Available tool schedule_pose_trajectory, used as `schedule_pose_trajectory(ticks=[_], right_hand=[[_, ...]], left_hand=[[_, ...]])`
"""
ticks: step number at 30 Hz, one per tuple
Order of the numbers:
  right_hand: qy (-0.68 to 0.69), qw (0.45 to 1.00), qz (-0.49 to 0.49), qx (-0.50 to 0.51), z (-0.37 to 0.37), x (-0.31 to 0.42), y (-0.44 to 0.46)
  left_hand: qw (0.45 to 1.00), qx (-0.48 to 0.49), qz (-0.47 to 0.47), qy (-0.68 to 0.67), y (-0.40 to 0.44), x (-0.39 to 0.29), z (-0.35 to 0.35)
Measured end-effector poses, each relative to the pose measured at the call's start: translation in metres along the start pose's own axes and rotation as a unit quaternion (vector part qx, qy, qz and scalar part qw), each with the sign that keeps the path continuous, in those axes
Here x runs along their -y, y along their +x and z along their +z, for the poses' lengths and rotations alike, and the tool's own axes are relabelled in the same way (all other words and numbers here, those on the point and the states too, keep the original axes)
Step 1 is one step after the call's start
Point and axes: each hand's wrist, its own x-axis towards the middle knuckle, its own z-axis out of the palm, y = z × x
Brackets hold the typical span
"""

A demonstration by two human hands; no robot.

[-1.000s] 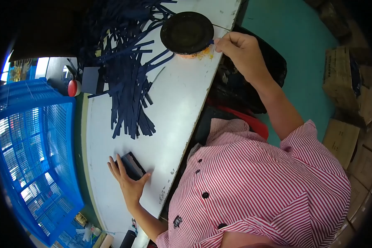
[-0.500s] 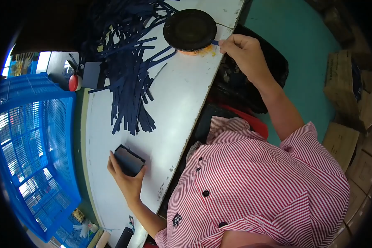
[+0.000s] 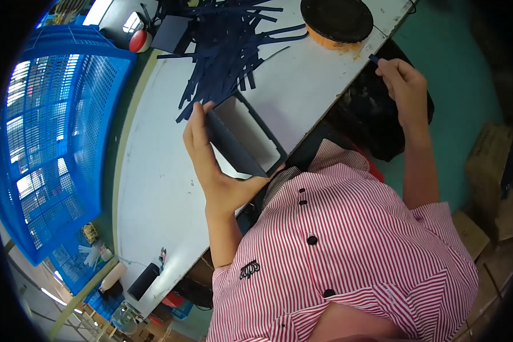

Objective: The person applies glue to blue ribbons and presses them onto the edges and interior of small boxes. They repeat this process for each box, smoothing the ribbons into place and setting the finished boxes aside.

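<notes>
My left hand (image 3: 216, 171) is wrapped round a dark blue open box (image 3: 239, 139) with a pale inside, tilted and lifted above the white table near my shirt. My right hand (image 3: 403, 85) pinches a short dark blue strip (image 3: 374, 59) between thumb and fingers, just off the table's edge. Near that hand stands an orange round container (image 3: 328, 39) topped by a black disc (image 3: 337, 20). A heap of dark blue strips (image 3: 225, 54) lies on the table beyond the box.
A blue plastic basket (image 3: 117, 108) stands along the left side. Near the strips are a dark box (image 3: 172, 34) and a red-lidded container (image 3: 138, 41). A black cylinder (image 3: 144, 281) lies at the table's near end. Cardboard boxes (image 3: 493, 171) stand on the floor at right.
My left hand has raised the box off the table and brought it towards my body. My right hand has drawn the strip away from the black disc. The view has shifted.
</notes>
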Motion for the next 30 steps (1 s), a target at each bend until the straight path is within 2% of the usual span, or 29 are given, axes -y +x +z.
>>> schedule_pose_trajectory(ticks=[2, 5, 8, 12, 15, 24, 30], right_hand=[[0.008, 0.998, -0.051, 0.026, 0.001, 0.017, -0.021], [0.035, 0.983, -0.142, 0.113, 0.015, 0.033, -0.039], [0.066, 0.953, -0.192, 0.225, 0.031, 0.057, -0.047], [0.063, 0.933, -0.19, 0.299, 0.048, 0.074, -0.046], [0.054, 0.931, -0.248, 0.262, 0.058, 0.072, -0.047], [0.018, 0.94, -0.218, 0.261, 0.063, 0.078, -0.048], [-0.028, 0.927, -0.274, 0.256, 0.061, 0.079, -0.047]], left_hand=[[0.999, 0.003, 0.031, -0.017, 0.003, 0.002, 0.007], [0.999, 0.016, 0.038, -0.022, 0.007, -0.012, 0.014], [0.997, 0.017, 0.07, -0.003, 0.009, -0.02, 0.016], [0.994, 0.022, 0.103, 0.028, 0.008, -0.026, 0.011], [0.993, 0.024, 0.109, 0.049, 0.006, -0.028, 0.008], [0.987, 0.021, 0.136, 0.077, 0.006, -0.031, 0.007], [0.981, 0.026, 0.153, 0.113, 0.007, -0.031, 0.005]])
